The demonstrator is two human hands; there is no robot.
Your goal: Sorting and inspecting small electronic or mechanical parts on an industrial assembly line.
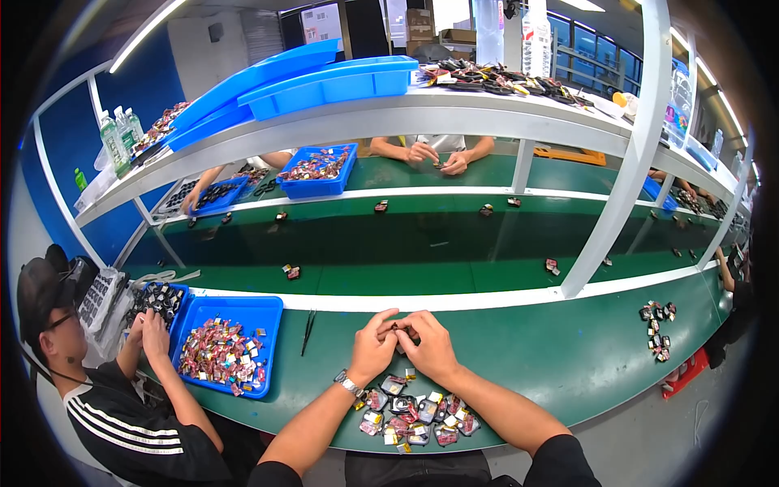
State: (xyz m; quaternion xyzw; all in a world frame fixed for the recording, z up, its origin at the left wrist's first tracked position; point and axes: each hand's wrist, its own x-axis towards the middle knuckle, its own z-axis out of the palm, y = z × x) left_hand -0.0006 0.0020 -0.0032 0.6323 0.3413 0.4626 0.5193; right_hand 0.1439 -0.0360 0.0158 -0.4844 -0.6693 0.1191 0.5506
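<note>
My left hand (373, 347) and my right hand (428, 347) meet over the green bench, fingertips pinched together around a small dark piece. Most of that piece is hidden by the fingers, so its kind does not show. A watch (349, 383) is on my left wrist. Between my forearms, close to the bench's near edge, lies a loose pile of small electronic assemblies (426, 410) with dark casings and red, white and yellow parts. A pair of black tweezers (308, 333) rests on the bench, left of my left hand.
A blue tray (277, 341) of small red-and-white parts stands to the left, beside a seated co-worker (122, 406). Beyond the white ledge runs a green conveyor belt (454, 272) carrying scattered assemblies. A shelf post (608, 178) rises at right. More assemblies (657, 331) lie far right.
</note>
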